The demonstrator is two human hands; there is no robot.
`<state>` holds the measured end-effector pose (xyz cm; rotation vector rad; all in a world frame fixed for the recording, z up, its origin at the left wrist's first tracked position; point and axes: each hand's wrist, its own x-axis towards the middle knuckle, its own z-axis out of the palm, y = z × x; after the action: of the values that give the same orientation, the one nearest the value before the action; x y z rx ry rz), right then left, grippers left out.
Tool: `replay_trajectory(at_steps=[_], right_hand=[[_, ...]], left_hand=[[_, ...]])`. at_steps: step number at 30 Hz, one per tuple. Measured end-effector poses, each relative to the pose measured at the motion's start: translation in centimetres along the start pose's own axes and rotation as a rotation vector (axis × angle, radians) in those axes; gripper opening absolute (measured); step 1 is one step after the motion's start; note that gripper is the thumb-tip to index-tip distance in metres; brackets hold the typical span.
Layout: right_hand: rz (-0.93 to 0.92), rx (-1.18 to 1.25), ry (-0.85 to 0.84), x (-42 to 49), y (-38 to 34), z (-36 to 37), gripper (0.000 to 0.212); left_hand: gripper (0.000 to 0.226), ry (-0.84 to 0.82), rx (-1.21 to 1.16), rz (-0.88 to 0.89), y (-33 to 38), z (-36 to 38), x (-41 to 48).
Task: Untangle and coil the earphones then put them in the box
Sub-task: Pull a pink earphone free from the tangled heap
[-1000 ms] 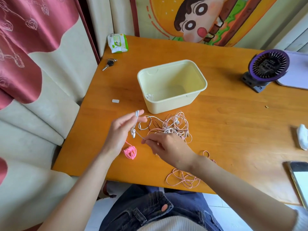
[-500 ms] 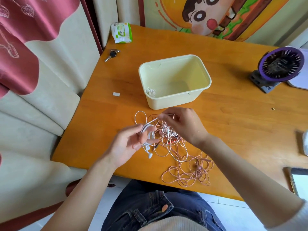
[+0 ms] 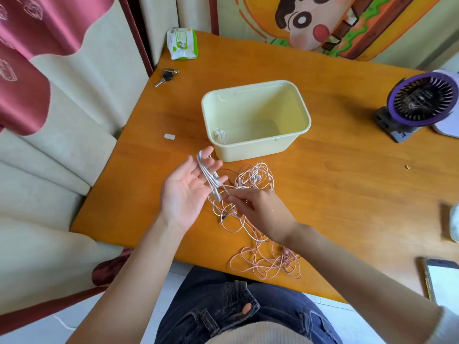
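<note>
My left hand [image 3: 185,188] is held palm up over the table with its fingers spread. A white earphone cable [image 3: 206,173] lies looped across those fingers. My right hand [image 3: 259,211] pinches the same cable just below the loops, right beside the left palm. Behind both hands a tangle of pink and white earphones [image 3: 252,178] lies on the wood. More pink cable [image 3: 268,265] sprawls near the table's front edge. The pale yellow box [image 3: 260,151] stands open just beyond the hands. One coiled white earphone [image 3: 221,137] sits in its near left corner.
Keys [image 3: 166,75] and a pack of wipes [image 3: 182,43] lie at the table's far left corner. A small white piece [image 3: 169,137] lies left of the box. A purple fan [image 3: 422,103] stands at the right, a phone [image 3: 442,279] at the near right edge. Sofa cushions border the left side.
My right hand has swung from beside the box back towards me, drawing the white cable round my left fingers. My left hand has opened out, palm up.
</note>
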<state>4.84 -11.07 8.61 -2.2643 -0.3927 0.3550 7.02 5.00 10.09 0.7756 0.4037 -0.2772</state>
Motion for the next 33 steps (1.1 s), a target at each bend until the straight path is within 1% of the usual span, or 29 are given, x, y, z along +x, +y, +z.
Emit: replay_trajectory(at_steps=[3, 5, 6, 10, 12, 14, 18, 20, 24, 26, 28, 30, 31, 32, 33], right_hand=[[-0.018, -0.013, -0.052, -0.6, -0.1, -0.3, 0.024], [-0.040, -0.011, -0.070, -1.1, -0.2, -0.8, 0.025], [-0.052, -0.011, -0.072, -1.3, -0.3, -1.0, 0.025], [-0.078, -0.038, -0.044, -1.9, -0.2, -2.1, 0.022], [-0.093, -0.095, -0.044, -2.1, -0.1, -2.6, 0.021], [-0.094, -0.125, -0.021, -2.2, 0.2, -2.8, 0.024], [-0.039, -0.093, 0.078, -2.1, 1.3, -3.4, 0.021], [-0.015, -0.058, 0.115, -1.9, 1.8, -3.7, 0.024], [-0.008, 0.008, 0.117, -2.1, 2.6, -3.6, 0.027], [-0.005, 0.054, 0.120, -2.3, 2.8, -3.3, 0.027], [0.000, 0.111, 0.128, -2.7, 2.7, -2.5, 0.026], [-0.006, 0.136, 0.133, -3.2, 2.5, -1.5, 0.031], [-0.015, 0.130, 0.128, -3.5, 2.4, -1.0, 0.034], [-0.026, 0.114, 0.114, -3.8, 2.3, -0.5, 0.035], [-0.043, 0.095, 0.097, -4.1, 2.3, -0.1, 0.035]], left_hand=[[0.030, -0.021, 0.401, 0.093, -0.7, -0.5, 0.1], [0.030, -0.061, 0.716, 0.175, -1.0, -1.3, 0.0], [0.031, -0.090, 0.830, 0.190, -1.2, -1.6, -0.2], [0.024, -0.186, 1.068, 0.127, -2.8, -1.1, -1.7], [0.027, -0.223, 1.102, 0.107, -3.7, -0.6, -2.4], [0.031, -0.245, 1.049, 0.085, -4.5, -0.7, -2.6], [0.038, -0.232, 0.864, -0.019, -5.3, -1.4, -3.6], [0.040, -0.237, 0.701, -0.061, -5.5, -1.2, -4.3], [0.031, -0.223, 0.316, -0.114, -5.7, -0.7, -5.3], [0.033, -0.271, 0.115, -0.141, -5.6, -0.5, -5.4], [0.028, -0.371, -0.018, -0.134, -5.4, -0.6, -5.3], [0.028, -0.454, -0.125, -0.131, -5.1, -0.4, -5.0], [0.026, -0.467, -0.166, -0.117, -4.8, -0.2, -5.0], [0.025, -0.443, -0.188, -0.087, -4.6, 0.2, -4.9], [0.025, -0.380, -0.193, -0.049, -4.3, 0.6, -4.8]])
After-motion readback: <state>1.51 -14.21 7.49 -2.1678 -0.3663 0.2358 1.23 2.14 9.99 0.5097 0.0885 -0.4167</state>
